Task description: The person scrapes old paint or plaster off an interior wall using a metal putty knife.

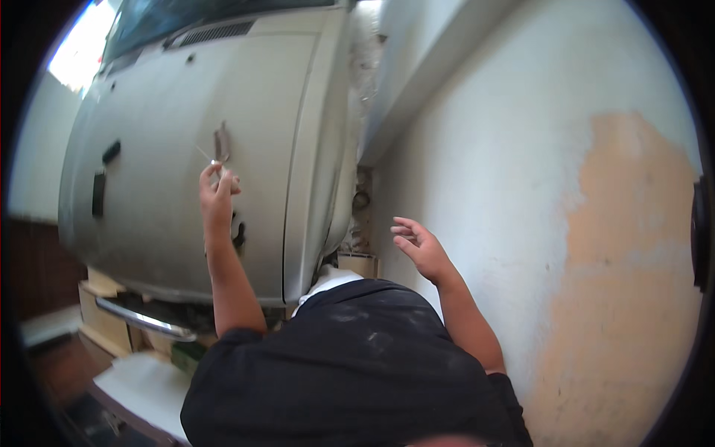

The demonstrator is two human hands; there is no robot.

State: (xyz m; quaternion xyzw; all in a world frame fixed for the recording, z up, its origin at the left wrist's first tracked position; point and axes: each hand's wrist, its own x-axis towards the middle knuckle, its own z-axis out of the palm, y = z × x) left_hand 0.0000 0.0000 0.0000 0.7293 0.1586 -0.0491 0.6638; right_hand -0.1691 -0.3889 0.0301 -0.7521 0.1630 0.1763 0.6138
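Observation:
My left hand (pixel 217 195) is raised over the silver-beige hood (pixel 253 97) of a vehicle. Its fingers are pinched on a thin, light-coloured rod (pixel 203 153), too small and blurred to name more closely. Just beyond the fingertips lies a slim brownish object (pixel 223 141), perhaps a hand tool. A small dark item (pixel 238 234) rests on the hood beside my left wrist. To the right, my right hand (pixel 421 248) hangs in the air in front of the wall, open, fingers apart and slightly bent, holding nothing.
Two black objects (pixel 98 195) lie at the hood's left side. A pale wall (pixel 477 194) with a bare orange patch (pixel 625 246) rises close on my right. A chrome bumper (pixel 145 319), boxes (pixel 104 313) and a white panel (pixel 141 391) are at lower left.

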